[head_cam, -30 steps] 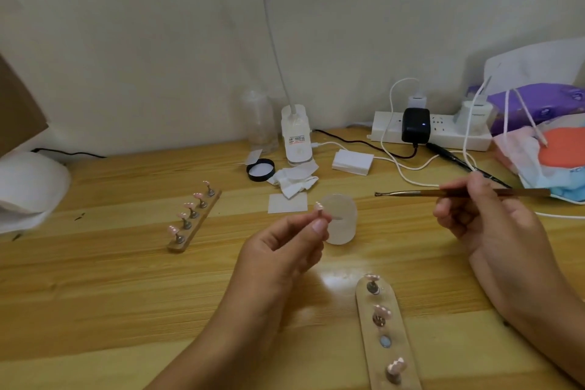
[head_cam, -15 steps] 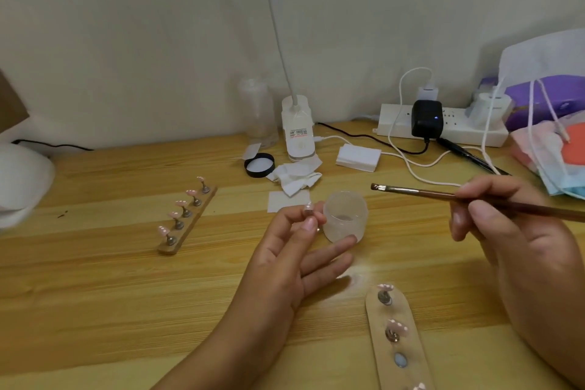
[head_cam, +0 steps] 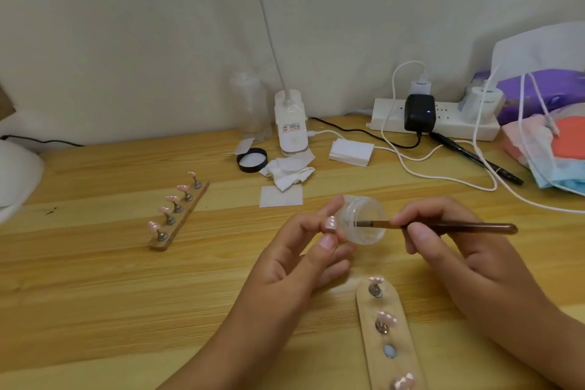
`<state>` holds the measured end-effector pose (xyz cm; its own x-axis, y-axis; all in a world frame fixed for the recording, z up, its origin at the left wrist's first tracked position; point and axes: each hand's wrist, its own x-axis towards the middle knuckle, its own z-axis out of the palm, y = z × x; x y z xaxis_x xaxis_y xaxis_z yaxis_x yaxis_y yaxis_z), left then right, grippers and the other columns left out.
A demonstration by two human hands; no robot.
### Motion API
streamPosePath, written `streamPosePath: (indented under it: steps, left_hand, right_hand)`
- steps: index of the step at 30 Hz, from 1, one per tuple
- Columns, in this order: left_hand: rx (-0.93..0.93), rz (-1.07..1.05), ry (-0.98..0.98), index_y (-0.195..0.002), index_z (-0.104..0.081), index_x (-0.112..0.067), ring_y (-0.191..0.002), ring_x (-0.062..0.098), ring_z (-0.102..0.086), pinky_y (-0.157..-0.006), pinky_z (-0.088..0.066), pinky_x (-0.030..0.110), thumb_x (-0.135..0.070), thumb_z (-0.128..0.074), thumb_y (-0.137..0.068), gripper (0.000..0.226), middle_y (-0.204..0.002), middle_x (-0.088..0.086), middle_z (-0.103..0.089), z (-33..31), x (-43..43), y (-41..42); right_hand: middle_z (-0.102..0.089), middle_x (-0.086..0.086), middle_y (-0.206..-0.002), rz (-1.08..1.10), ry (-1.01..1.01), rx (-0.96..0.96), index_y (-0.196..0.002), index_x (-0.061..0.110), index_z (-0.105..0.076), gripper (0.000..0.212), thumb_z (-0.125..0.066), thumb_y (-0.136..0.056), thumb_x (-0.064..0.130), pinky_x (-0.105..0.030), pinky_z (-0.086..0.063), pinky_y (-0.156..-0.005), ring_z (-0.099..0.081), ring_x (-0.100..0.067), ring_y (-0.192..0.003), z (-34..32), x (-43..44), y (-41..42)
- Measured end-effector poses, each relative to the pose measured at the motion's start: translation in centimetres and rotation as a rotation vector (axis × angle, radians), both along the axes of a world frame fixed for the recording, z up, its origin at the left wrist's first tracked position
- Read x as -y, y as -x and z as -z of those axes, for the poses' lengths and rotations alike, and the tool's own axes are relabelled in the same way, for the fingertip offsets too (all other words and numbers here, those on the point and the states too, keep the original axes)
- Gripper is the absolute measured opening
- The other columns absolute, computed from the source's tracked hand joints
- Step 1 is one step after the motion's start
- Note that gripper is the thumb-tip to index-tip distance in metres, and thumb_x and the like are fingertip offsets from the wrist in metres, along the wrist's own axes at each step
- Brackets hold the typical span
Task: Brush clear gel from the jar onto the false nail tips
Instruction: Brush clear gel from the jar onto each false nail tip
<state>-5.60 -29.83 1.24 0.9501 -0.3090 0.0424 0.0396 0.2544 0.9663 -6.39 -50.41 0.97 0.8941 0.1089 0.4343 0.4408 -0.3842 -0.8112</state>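
Mid-table in the head view, the left hand pinches a pink tip between thumb and finger, its other fingers touching the clear jar. The jar is tilted, its mouth turned toward the right hand. That hand's thumb and fingers are clamped on the brush, which lies level with its bristles inside the jar's mouth. Just below the hands, the near rack carries more pink tips on pegs. Well to the left, the far rack holds five. A black lid lies near the wall.
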Motion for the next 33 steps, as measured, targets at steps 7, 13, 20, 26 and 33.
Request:
streamPosePath:
  steps: [7, 13, 20, 26, 33]
  left_hand:
    - [-0.040, -0.031, 0.045, -0.085, -0.068, -0.024, -0.109, 0.025, -0.067, -0.086, -0.055, 0.026, -0.029, -0.059, -0.084, 0.010, -0.135, -0.017, -0.057, 0.2, -0.2, -0.2]
    - [-0.120, -0.113, 0.103, -0.083, -0.069, -0.022, -0.107, 0.029, -0.068, -0.085, -0.056, 0.030, -0.033, -0.063, -0.087, 0.013, -0.122, -0.009, -0.067, 0.2, -0.4, -0.7]
    - [-0.148, -0.146, 0.114, -0.086, -0.070, -0.026, -0.103, 0.026, -0.070, -0.082, -0.058, 0.032, -0.038, -0.068, -0.083, 0.013, -0.116, -0.008, -0.069, 0.4, -0.4, -0.8]
    - [-0.001, -0.192, -0.178, -0.085, -0.070, -0.035, -0.060, -0.001, -0.057, -0.060, -0.051, 0.019, -0.041, -0.068, -0.079, 0.009, -0.075, -0.015, -0.064, 0.6, -0.3, -0.2]
    - [0.068, -0.098, -0.205, -0.081, -0.071, -0.029, -0.072, -0.001, -0.057, -0.061, -0.047, 0.013, -0.028, -0.068, -0.077, 0.005, -0.083, -0.013, -0.068, 0.5, -0.3, 0.0]
  right_hand:
    - [-0.061, 0.001, -0.080, 0.007, -0.115, -0.043, -0.094, 0.037, -0.066, 0.018, -0.052, -0.091, 0.027, -0.021, -0.047, -0.071, -0.058, -0.015, -0.077, 0.1, 0.3, -0.4]
    - [-0.058, 0.002, -0.069, 0.035, -0.354, -0.019, -0.094, 0.012, -0.063, 0.014, -0.055, -0.094, 0.023, -0.011, -0.043, -0.065, -0.053, -0.004, -0.067, -0.1, 0.5, -1.2]
    - [-0.059, 0.002, -0.066, 0.070, -0.402, -0.094, -0.084, 0.024, -0.069, 0.015, -0.058, -0.093, 0.018, -0.012, -0.044, -0.062, -0.053, -0.004, -0.065, -0.2, 0.9, -1.4]
    - [-0.054, 0.004, -0.060, 0.078, -0.648, -0.175, -0.079, 0.023, -0.071, 0.021, -0.053, -0.088, 0.024, -0.015, -0.045, -0.057, -0.050, -0.009, -0.061, 0.0, 1.7, -2.0]
    - [-0.053, 0.000, -0.057, -0.020, -0.744, -0.260, -0.076, 0.022, -0.072, 0.023, -0.053, -0.089, 0.027, -0.019, -0.048, -0.055, -0.052, -0.011, -0.056, -0.1, 1.5, -2.1]
